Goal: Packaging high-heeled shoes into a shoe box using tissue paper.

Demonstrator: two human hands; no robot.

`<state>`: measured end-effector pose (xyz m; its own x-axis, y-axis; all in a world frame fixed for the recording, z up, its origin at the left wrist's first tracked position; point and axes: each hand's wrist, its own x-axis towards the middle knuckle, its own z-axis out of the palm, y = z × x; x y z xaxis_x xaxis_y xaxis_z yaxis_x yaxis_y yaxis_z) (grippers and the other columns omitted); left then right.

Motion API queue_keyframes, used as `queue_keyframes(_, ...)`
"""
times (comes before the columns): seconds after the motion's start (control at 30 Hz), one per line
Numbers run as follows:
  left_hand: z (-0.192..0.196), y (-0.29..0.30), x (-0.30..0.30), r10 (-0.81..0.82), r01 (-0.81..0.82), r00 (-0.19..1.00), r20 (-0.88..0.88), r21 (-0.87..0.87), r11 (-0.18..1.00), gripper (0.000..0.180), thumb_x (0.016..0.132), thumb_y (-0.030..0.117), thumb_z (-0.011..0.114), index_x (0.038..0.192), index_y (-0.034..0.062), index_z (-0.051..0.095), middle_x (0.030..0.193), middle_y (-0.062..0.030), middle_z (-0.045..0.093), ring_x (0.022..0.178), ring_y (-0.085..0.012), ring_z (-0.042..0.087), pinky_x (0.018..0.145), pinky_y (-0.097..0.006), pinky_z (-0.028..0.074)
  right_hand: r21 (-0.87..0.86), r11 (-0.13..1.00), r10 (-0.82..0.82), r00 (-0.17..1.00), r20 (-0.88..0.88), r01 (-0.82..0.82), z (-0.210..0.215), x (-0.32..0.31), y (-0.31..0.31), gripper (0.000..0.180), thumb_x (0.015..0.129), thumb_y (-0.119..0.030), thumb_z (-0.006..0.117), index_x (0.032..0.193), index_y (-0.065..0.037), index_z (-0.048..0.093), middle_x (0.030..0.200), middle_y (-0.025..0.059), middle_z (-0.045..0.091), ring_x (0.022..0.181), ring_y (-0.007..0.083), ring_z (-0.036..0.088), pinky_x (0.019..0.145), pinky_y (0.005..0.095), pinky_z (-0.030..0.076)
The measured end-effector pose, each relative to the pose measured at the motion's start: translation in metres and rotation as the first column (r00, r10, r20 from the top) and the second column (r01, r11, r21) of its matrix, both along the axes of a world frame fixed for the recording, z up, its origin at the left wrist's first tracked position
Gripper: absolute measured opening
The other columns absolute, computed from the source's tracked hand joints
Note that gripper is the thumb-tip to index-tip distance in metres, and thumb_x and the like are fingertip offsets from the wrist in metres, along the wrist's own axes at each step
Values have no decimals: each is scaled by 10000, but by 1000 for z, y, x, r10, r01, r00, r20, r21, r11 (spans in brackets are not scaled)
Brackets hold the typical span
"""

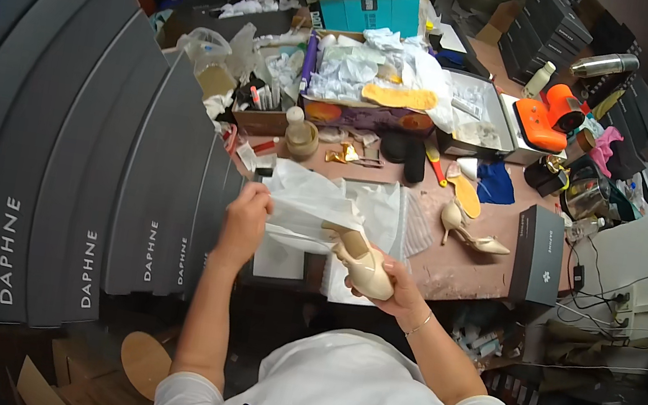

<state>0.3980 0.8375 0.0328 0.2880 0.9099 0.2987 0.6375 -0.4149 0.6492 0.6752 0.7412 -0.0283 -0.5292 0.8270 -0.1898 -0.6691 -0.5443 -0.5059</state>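
Note:
My right hand (399,289) is wrapped round a cream high-heeled shoe (368,271), its toe pointing toward me and to the right. At the left, my closed left hand (248,216) pinches the edge of a thin white tissue paper (310,207). The paper stretches from that hand across to the heel end of the shoe and covers part of it. Below them lies an open shoe box (278,263) lined with more white paper, partly hidden by my hands. A matching cream shoe (476,233) rests on its own on the table to the right.
Tall stacks of dark grey shoe boxes (92,166) crowd my left. A dark box lid (538,255) stands at the table's right end. Farther back are a carton of crumpled paper (353,71), a glue jar (301,135), a brush (436,165) and an orange device (541,125).

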Motion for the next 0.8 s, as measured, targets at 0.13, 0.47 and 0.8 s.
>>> queue_keyframes(0.13,-20,-22,8,-170,171,984,54,-5,985,225,812,-52,510,1014,-17,604,1060,-181,590,945,-361,607,801,-386,497,-66,996,38,951,-308,-61,-11,3,-42,816,792,-396,565,1455,-45,244,1321,200,455,891,264,607,689,318,512)
queue_keyframes(0.47,32,-99,43,-472,392,868,152,373,841,261,741,-51,599,990,0,653,1194,-128,616,782,-236,680,635,-309,566,-116,974,-174,968,180,197,46,-59,-20,674,835,-310,686,1379,-63,374,1331,107,468,1059,259,569,803,361,521)
queue_keyframes(0.8,19,-138,47,-745,834,550,378,-188,519,418,812,54,657,1220,49,568,1265,-171,546,1027,-269,614,860,-308,501,-31,966,-223,889,400,256,-20,-95,16,688,858,-438,599,1406,-106,347,1368,111,437,1142,266,515,899,413,456)
